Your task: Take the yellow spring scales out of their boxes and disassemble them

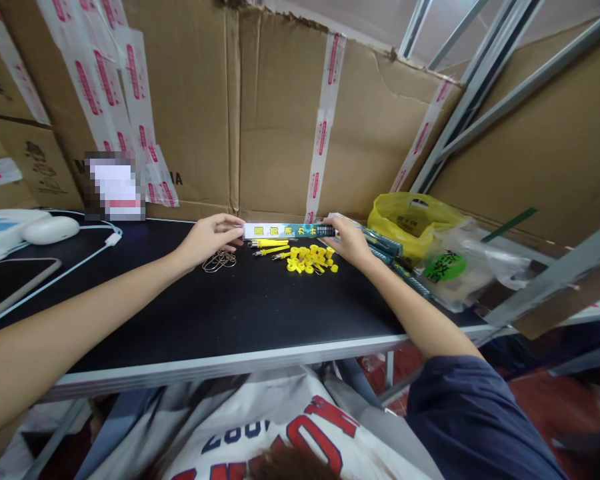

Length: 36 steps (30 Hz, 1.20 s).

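A long narrow spring scale box [290,231], white at one end and dark teal at the other with yellow lettering, is held level above the table. My left hand [213,239] grips its left end between thumb and fingers. Its right end is in my right hand [347,241], fingers closed around it. Just below the box lie several yellow spring scale parts [275,245] with metal ends and a heap of small yellow plastic pieces [310,259]. Bent metal wire hooks [219,263] lie under my left hand.
More teal boxes [385,248] lie right of my right hand, beside a yellow plastic bag [405,220] and a clear bag [445,273]. At the left are a white device [5,233], a cable and a propped phone [115,187]. Cardboard [275,120] walls the black table's [240,320] back.
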{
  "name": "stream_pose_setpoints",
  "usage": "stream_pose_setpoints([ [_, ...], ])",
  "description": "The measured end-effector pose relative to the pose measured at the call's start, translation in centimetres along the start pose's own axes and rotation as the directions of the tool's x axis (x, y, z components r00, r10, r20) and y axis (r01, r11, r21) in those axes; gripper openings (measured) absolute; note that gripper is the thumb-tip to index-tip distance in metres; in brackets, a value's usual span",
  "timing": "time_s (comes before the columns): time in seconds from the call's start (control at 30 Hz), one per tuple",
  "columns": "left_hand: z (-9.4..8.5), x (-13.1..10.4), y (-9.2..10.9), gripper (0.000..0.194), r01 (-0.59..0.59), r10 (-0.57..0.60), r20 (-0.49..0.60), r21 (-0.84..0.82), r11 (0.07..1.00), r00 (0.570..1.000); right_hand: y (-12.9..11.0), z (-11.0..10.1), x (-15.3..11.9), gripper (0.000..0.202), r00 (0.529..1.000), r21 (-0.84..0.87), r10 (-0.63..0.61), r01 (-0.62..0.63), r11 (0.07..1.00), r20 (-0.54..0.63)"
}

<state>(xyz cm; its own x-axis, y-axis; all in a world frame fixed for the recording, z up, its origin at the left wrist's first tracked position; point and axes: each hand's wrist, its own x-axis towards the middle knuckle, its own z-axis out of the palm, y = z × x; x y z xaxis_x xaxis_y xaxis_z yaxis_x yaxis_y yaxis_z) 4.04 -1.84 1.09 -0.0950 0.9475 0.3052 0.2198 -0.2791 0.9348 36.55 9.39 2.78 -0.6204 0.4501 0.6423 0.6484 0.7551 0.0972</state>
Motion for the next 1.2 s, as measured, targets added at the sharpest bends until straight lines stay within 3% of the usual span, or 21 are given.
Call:
stream_pose_setpoints([
  [0.17,0.0,0.1,-0.2,0.042,-0.001,0.001,0.007,-0.026,1.000,1.000,0.3,0.1,0.0,0.027,0.993,-0.043,-0.081,0.078,0.996,-0.087],
  [0.4,0.2,0.0,-0.3,0.037,-0.060,0.060,-0.045,-0.005,0.998,0.997,0.1,0.3,-0.2,0.037,0.991,-0.042,-0.125,0.123,0.992,-0.048],
  [0.67,0.2,-0.1,-0.3,0.035,-0.101,0.099,-0.035,-0.068,0.993,0.995,0.6,0.4,0.0,0.036,0.989,0.003,-0.116,0.117,0.993,-0.087],
  [0.87,0.4,0.1,-0.3,0.022,-0.160,0.149,-0.079,-0.153,0.975,0.986,0.9,0.8,-0.1,0.036,0.992,0.092,-0.089,0.097,0.991,-0.091],
  [1.07,0.8,-0.4,-0.1,0.013,-0.169,0.167,-0.024,-0.131,0.977,0.986,1.1,1.0,-0.2,0.034,0.995,0.129,-0.064,0.073,0.989,-0.073],
  [1.2,0.9,-0.5,-0.5,0.018,-0.207,0.207,-0.008,-0.083,0.975,0.978,1.1,0.9,-0.2,0.032,0.995,0.121,-0.066,0.074,0.990,-0.069],
])
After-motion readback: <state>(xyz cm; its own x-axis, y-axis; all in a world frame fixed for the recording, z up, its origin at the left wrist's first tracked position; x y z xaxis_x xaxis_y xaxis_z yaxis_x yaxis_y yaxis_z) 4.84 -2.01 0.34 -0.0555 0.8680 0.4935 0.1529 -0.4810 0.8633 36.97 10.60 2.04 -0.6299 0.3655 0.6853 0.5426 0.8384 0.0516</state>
